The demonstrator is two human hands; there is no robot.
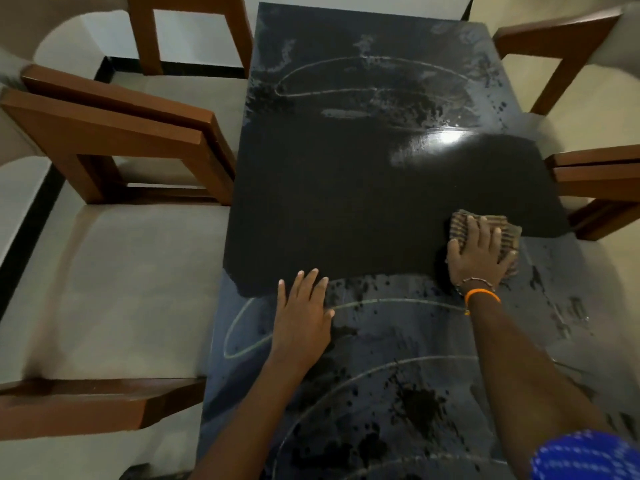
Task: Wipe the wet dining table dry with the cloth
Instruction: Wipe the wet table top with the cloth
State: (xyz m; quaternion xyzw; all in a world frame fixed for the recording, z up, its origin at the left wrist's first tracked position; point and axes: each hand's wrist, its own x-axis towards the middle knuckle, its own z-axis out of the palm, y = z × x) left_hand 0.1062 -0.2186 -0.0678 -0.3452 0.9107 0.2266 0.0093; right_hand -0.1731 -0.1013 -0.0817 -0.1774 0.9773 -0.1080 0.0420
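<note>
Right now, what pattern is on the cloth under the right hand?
The cloth has brown and tan stripes, seen best in the head view.

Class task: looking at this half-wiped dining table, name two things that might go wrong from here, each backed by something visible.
1. The cloth is small and bunched under the right hand; it may soak through and smear the wet streaks near the table edge rather than dry them.
2. The left hand presses flat on the wet near section, so it may slip or leave prints.
</note>
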